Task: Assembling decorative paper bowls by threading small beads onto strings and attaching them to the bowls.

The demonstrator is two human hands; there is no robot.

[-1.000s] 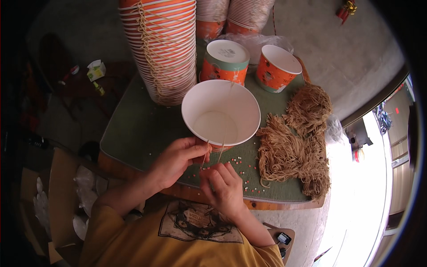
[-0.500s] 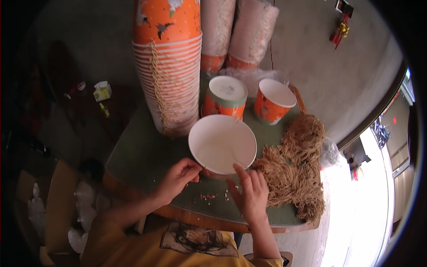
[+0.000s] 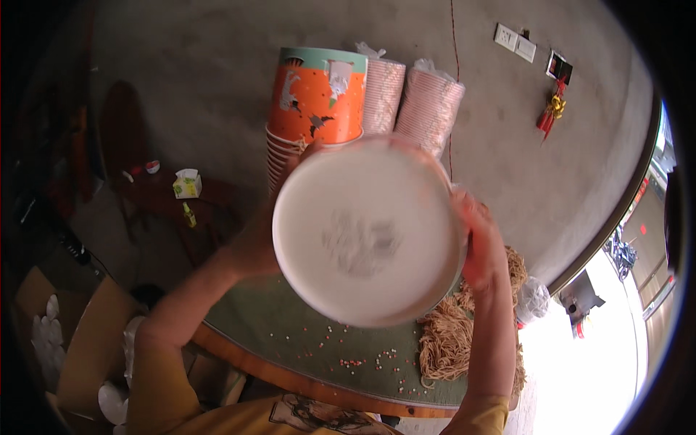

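A large round paper bucket (image 3: 370, 232) is raised close to me, its white base facing me with blurred grey print at the centre. My right hand (image 3: 478, 235) grips its right side, fingers curled toward the far side. On the left, my left hand (image 3: 264, 243) holds the opposite side, its fingers partly hidden by the bucket. Behind stands a tall stack of nested orange paper buckets (image 3: 319, 98), the top one upside down with a green band. A bundle of tan cord (image 3: 444, 344) lies on the table under my right forearm.
Small white and reddish beads (image 3: 351, 362) are scattered on the green tabletop (image 3: 254, 312). Two plastic-wrapped bucket stacks (image 3: 431, 105) stand at the back. An open cardboard box (image 3: 87, 348) sits at lower left. A tissue pack (image 3: 187, 184) rests on a dark chair (image 3: 145, 192).
The bucket went from standing mouth up on the table to being lifted with its base toward me. Both hands moved up to its sides. The view has tilted upward.
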